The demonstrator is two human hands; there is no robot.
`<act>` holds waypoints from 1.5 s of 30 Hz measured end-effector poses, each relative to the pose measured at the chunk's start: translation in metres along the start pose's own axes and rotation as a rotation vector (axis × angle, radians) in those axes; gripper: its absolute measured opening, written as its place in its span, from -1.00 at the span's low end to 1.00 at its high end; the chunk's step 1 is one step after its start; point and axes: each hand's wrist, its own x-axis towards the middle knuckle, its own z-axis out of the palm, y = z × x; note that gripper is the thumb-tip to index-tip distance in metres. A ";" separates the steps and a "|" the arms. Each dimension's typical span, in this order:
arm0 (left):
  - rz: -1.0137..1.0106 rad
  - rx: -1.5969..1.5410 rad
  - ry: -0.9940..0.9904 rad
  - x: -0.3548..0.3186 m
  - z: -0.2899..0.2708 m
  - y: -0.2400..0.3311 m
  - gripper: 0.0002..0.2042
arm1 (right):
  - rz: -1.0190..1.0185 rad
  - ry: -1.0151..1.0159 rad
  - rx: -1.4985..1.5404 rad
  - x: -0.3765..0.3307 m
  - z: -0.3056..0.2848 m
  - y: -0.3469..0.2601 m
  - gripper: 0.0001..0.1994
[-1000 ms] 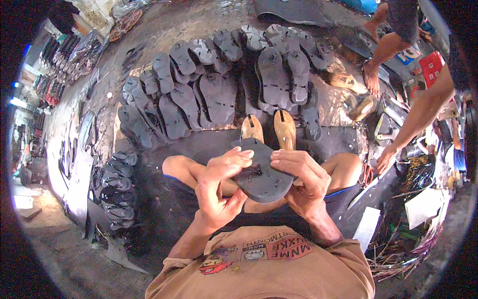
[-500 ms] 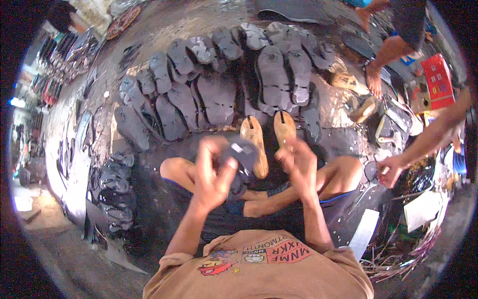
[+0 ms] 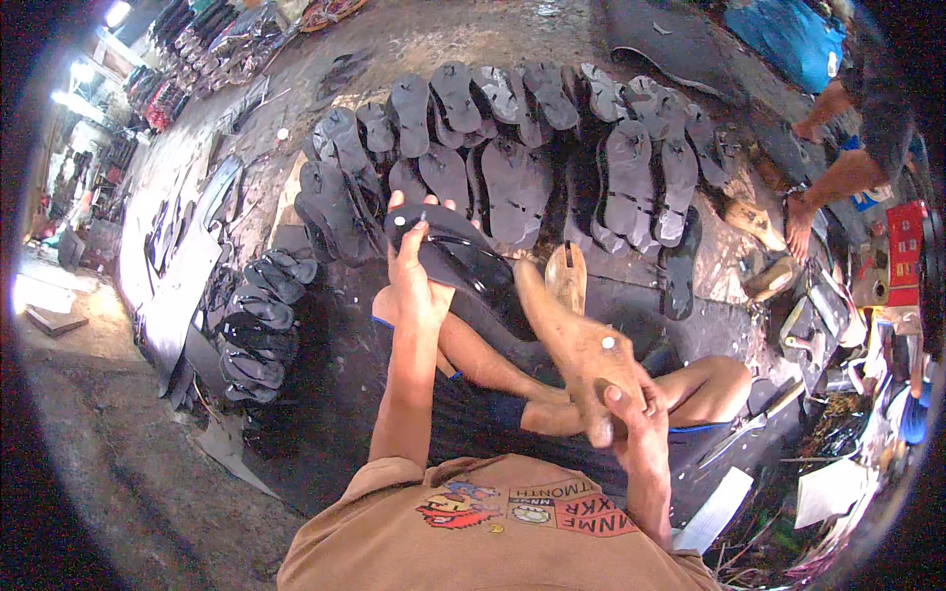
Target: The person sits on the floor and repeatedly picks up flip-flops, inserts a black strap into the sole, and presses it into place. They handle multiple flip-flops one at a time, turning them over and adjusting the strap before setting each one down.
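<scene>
Sole: black sandal sole (image 3: 448, 251), centre frame, pinched in my left hand (image 3: 414, 281); looks light and bendy, best held by its edge.
Last: wooden shoe last (image 3: 576, 345), rigid, clenched in my right hand (image 3: 631, 424).
Beyond: rows of soles (image 3: 512, 148) on the floor (image 3: 148, 473).

two wooden shoe lasts: one (image 3: 581, 350) in hand, one (image 3: 565, 279) upright on the floor. one black sandal sole (image 3: 448, 251) held up. about twenty dark soles (image 3: 512, 177) lie in rows, exact count unclear, plus one stack of soles (image 3: 258, 315) at left.
</scene>
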 end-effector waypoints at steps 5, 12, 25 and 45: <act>0.006 0.106 -0.197 -0.018 0.023 0.005 -0.43 | -0.048 -0.149 -0.238 -0.008 0.018 -0.004 -0.42; -0.334 0.006 -0.140 -0.054 0.048 -0.002 -0.47 | -0.748 -0.126 -0.739 -0.002 0.036 0.011 -0.40; -0.588 0.106 0.076 -0.108 0.003 -0.042 -0.46 | -0.763 -0.057 -0.685 0.031 0.040 0.061 -0.45; -0.859 0.423 -0.005 -0.173 0.031 0.010 -0.14 | 0.423 -0.519 -0.089 0.024 -0.013 0.044 -0.58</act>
